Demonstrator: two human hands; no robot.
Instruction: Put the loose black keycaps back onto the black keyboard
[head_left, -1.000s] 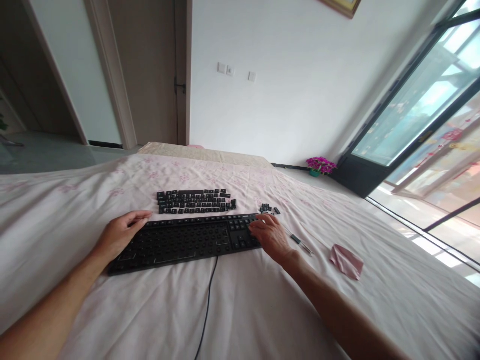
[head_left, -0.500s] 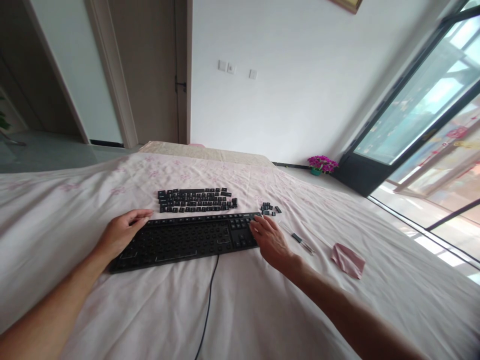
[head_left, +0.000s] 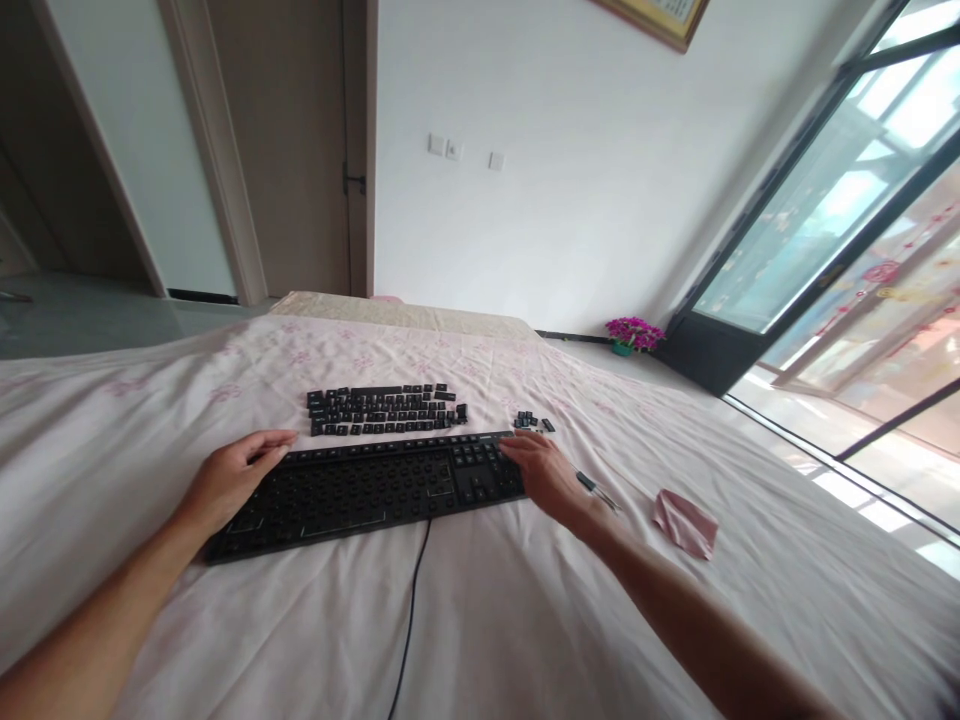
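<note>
A black keyboard [head_left: 337,495] lies slightly slanted on the cloth, most of its main key area bare of keycaps. My left hand [head_left: 232,480] is at its left end, thumb and fingers closed at the upper left corner. My right hand [head_left: 547,475] rests over the right end, its fingers stretched out onto the upper number-pad keys [head_left: 469,455]. Its palm and fingers hide part of that end. Loose black keycaps [head_left: 382,408] lie in rows just behind the keyboard. A smaller group of keycaps [head_left: 529,418] is beyond my right hand.
A thin tool with a dark handle [head_left: 586,481] and metal prongs lies beside my right wrist. Farther right is a folded pink cloth [head_left: 686,522]. The keyboard's cable [head_left: 414,595] runs toward me over the creased, patterned bedsheet [head_left: 480,600].
My view has tilted up and shifted slightly right. My right hand has moved a little outward and lies flatter, its wrist now close to the tool. My left hand keeps its place at the keyboard.
</note>
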